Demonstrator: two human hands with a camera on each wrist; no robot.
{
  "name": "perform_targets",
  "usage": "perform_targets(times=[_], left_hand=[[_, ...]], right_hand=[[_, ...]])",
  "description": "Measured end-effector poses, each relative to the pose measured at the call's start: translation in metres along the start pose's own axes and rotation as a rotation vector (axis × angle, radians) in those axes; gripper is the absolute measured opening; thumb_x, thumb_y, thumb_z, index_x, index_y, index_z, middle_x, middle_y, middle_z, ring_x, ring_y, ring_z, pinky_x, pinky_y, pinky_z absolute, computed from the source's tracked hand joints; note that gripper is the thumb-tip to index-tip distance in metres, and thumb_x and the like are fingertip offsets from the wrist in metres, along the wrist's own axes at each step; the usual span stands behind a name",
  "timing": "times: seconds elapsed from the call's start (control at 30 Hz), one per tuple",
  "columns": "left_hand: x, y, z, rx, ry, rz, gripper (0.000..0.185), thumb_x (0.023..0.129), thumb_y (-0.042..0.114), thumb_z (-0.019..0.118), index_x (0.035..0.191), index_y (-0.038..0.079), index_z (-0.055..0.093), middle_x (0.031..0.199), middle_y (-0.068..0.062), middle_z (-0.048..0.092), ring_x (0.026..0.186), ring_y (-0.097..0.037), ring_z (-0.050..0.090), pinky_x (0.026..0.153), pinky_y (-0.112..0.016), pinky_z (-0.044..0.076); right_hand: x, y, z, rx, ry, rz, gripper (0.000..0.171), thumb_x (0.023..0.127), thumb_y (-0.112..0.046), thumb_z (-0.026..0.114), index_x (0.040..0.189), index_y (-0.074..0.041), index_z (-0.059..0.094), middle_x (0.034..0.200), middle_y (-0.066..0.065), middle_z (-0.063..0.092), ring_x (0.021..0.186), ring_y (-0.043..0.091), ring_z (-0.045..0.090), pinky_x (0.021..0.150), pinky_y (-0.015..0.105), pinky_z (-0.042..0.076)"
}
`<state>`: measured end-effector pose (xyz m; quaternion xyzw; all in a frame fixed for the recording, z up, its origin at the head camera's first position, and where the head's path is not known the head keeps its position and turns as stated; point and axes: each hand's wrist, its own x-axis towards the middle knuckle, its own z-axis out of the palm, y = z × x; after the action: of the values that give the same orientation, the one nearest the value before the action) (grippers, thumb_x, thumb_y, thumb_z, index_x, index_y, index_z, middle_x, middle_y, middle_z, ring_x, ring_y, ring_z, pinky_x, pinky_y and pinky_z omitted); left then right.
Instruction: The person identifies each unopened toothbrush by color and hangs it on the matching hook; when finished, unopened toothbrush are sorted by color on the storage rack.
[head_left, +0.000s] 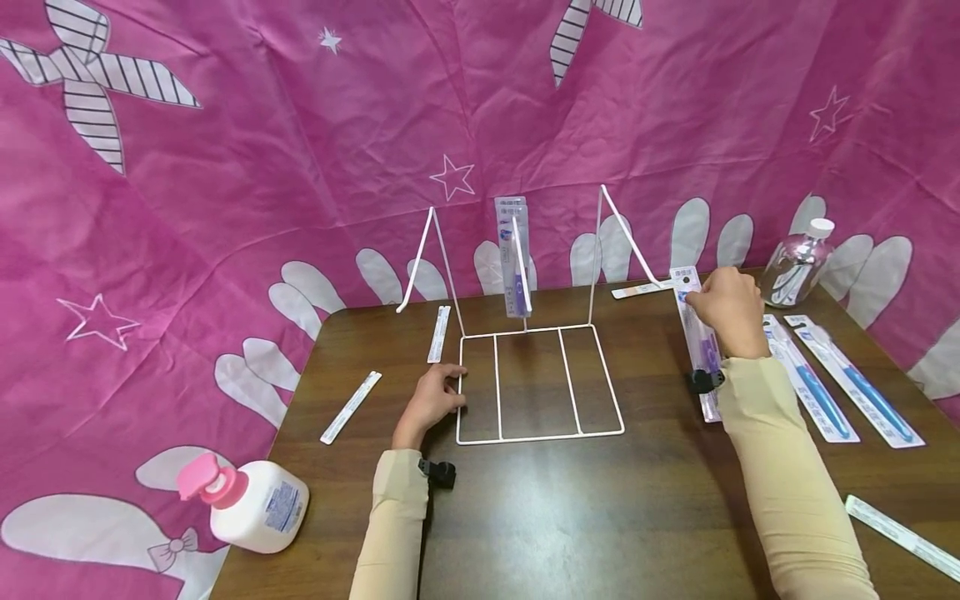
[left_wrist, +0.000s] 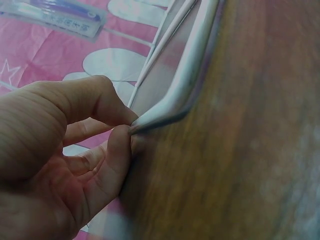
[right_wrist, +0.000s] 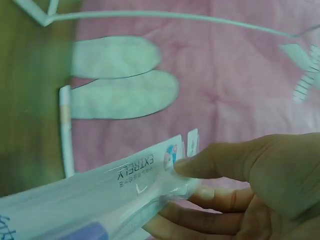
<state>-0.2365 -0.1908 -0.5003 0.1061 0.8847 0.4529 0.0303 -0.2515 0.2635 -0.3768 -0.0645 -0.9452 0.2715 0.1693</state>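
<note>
A white wire rack (head_left: 540, 437) with three prongs stands on the wooden table. My left hand (head_left: 432, 400) pinches the left side of its base between thumb and forefinger, as the left wrist view (left_wrist: 100, 135) shows close up. Purple toothbrushes in clear packs (head_left: 505, 267) hang on the middle prong. My right hand (head_left: 727, 308) grips the top end of a packaged purple toothbrush (right_wrist: 145, 175), thumb on the front and fingers behind. That pack's top is close to the tip of the right prong; whether they touch I cannot tell.
Two packaged blue toothbrushes (head_left: 813, 392) lie at right, near a clear bottle with a white cap (head_left: 795, 267). A white pump bottle (head_left: 266, 512) with a pink top stands front left. Several slim white packets, such as one at left (head_left: 350, 408), lie around the rack. A pink curtain (head_left: 300, 167) hangs behind.
</note>
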Motion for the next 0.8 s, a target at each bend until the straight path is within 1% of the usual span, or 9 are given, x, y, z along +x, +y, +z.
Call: perform_targets(times=[0.1,0.2,0.27,0.33,0.43,0.6,0.67,0.7,0.8], left_hand=[[0.000,0.000,0.000,-0.006,0.000,0.003,0.047,0.073,-0.015,0.070,0.120,-0.008,0.066,0.110,-0.019,0.062,0.059,-0.013,0.056,0.053,-0.027,0.052],[0.000,0.002,0.000,-0.011,0.002,0.002,0.047,0.073,-0.015,0.070,0.120,-0.007,0.066,0.110,-0.020,0.062,0.059,-0.012,0.056,0.053,-0.026,0.052],[-0.001,0.002,-0.001,-0.013,0.002,0.004,0.047,0.073,-0.016,0.069,0.120,-0.008,0.066,0.110,-0.020,0.062,0.059,-0.012,0.056,0.053,-0.027,0.052],[-0.001,0.002,-0.001,-0.007,0.003,0.006,0.048,0.073,-0.015,0.069,0.120,-0.007,0.066,0.110,-0.020,0.062,0.059,-0.011,0.056,0.053,-0.027,0.052],[-0.002,0.002,-0.001,-0.008,0.002,0.002,0.048,0.073,-0.015,0.070,0.121,-0.008,0.066,0.110,-0.020,0.061,0.059,-0.011,0.056,0.053,-0.027,0.052],[-0.001,0.001,-0.001,-0.001,0.002,-0.009,0.048,0.074,-0.015,0.070,0.121,-0.007,0.066,0.111,-0.020,0.059,0.060,-0.011,0.056,0.053,-0.026,0.052],[-0.001,0.000,-0.001,0.006,0.003,0.000,0.048,0.073,-0.015,0.070,0.121,-0.008,0.066,0.109,-0.020,0.060,0.059,-0.011,0.055,0.053,-0.026,0.052],[0.000,0.000,-0.001,0.010,0.003,0.007,0.048,0.073,-0.015,0.070,0.121,-0.008,0.066,0.108,-0.019,0.061,0.059,-0.011,0.055,0.052,-0.026,0.052],[0.001,-0.001,-0.001,0.010,-0.002,0.012,0.048,0.073,-0.015,0.070,0.120,-0.008,0.066,0.104,-0.017,0.063,0.058,-0.011,0.055,0.052,-0.026,0.051]], right_hand=[[-0.007,-0.008,-0.008,0.059,0.075,-0.010,0.024,0.079,-0.013,0.067,0.060,0.002,0.064,0.073,0.028,0.063,0.081,0.056,0.058,0.067,0.063,0.042],[-0.015,-0.015,-0.013,0.107,0.139,0.009,0.023,0.081,-0.013,0.068,0.072,0.008,0.070,0.075,0.027,0.065,0.082,0.055,0.057,0.067,0.059,0.041],[-0.021,-0.020,-0.017,0.136,0.165,0.037,0.025,0.083,-0.015,0.069,0.079,0.009,0.072,0.079,0.028,0.066,0.084,0.052,0.057,0.067,0.055,0.040],[-0.028,-0.026,-0.021,0.159,0.187,0.056,0.027,0.084,-0.017,0.069,0.084,0.011,0.073,0.082,0.029,0.067,0.086,0.051,0.056,0.070,0.052,0.038],[-0.038,-0.035,-0.028,0.186,0.215,0.076,0.030,0.085,-0.017,0.069,0.087,0.012,0.072,0.084,0.030,0.066,0.086,0.046,0.055,0.072,0.048,0.036],[-0.053,-0.050,-0.038,0.212,0.253,0.107,0.030,0.086,-0.018,0.070,0.092,0.011,0.072,0.085,0.028,0.066,0.082,0.036,0.052,0.068,0.042,0.035],[-0.058,-0.056,-0.042,0.227,0.273,0.126,0.030,0.085,-0.019,0.070,0.094,0.010,0.073,0.083,0.023,0.066,0.081,0.031,0.051,0.065,0.038,0.035],[-0.061,-0.059,-0.044,0.236,0.286,0.130,0.029,0.085,-0.019,0.071,0.095,0.009,0.073,0.080,0.018,0.066,0.081,0.029,0.050,0.065,0.037,0.035],[-0.069,-0.067,-0.049,0.257,0.340,0.143,0.027,0.083,-0.018,0.072,0.094,0.006,0.075,0.068,-0.004,0.060,0.078,0.022,0.049,0.063,0.032,0.034]])
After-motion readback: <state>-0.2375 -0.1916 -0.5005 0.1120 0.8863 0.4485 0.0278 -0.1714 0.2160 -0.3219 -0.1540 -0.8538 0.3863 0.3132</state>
